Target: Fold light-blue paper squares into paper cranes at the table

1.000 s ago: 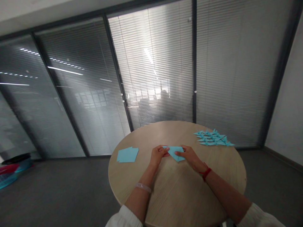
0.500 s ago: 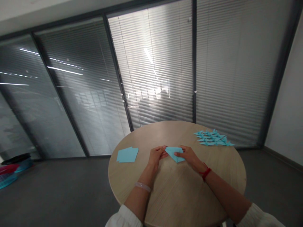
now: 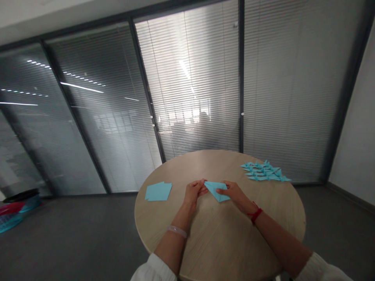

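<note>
A light blue paper folded into a triangle [image 3: 216,189] lies on the round wooden table [image 3: 219,238], pointing toward me. My left hand [image 3: 195,192] pinches its left corner with closed fingers. My right hand [image 3: 233,192] is closed on its right side, fingertips pressing the paper down. A clear band is on my left wrist and a red cord on my right wrist.
A small stack of flat blue paper squares [image 3: 158,191] lies at the table's left. Several folded blue paper cranes [image 3: 265,171] sit in rows at the far right. Glass walls with blinds stand behind; coloured baskets [image 3: 14,210] are on the floor at far left.
My left hand has slid slightly along the triangle's upper left edge toward its corner. The paper and my right hand have barely moved.
</note>
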Action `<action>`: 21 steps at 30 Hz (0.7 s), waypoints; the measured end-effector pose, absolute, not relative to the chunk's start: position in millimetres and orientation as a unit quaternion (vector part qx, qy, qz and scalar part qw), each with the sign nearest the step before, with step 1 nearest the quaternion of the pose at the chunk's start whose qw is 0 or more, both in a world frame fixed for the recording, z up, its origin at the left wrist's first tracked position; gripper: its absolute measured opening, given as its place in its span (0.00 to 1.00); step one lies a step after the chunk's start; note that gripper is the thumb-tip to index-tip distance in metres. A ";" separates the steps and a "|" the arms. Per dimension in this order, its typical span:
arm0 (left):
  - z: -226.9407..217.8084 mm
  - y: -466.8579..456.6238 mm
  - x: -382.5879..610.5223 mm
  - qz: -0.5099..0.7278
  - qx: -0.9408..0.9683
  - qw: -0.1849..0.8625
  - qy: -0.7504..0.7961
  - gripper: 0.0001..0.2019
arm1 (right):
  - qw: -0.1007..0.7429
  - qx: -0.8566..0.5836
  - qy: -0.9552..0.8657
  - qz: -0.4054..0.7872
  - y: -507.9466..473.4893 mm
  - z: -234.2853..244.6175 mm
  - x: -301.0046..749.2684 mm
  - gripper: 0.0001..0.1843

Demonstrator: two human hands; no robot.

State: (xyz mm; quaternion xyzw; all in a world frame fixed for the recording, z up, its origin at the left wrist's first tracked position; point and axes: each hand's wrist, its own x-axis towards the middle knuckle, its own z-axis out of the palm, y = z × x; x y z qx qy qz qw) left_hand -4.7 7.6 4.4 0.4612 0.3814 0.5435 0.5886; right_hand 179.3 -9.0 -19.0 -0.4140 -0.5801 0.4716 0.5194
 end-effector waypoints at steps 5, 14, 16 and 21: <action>3.1 8.7 -3.8 0.555 0.462 0.566 0.397 0.16 | 0.520 -0.409 -0.580 0.475 -8.9 -19.1 178.5 0.23; 2.3 10.7 -0.4 0.589 0.474 0.528 0.388 0.18 | 0.527 -0.403 -0.575 0.479 -8.1 -19.4 176.9 0.22; 2.5 10.8 -0.2 0.583 0.478 0.529 0.389 0.18 | 0.526 -0.411 -0.578 0.469 -6.2 -21.3 177.8 0.22; 2.2 11.0 -1.2 0.552 0.498 0.543 0.390 0.17 | 0.522 -0.418 -0.582 0.463 -2.6 -24.6 179.4 0.23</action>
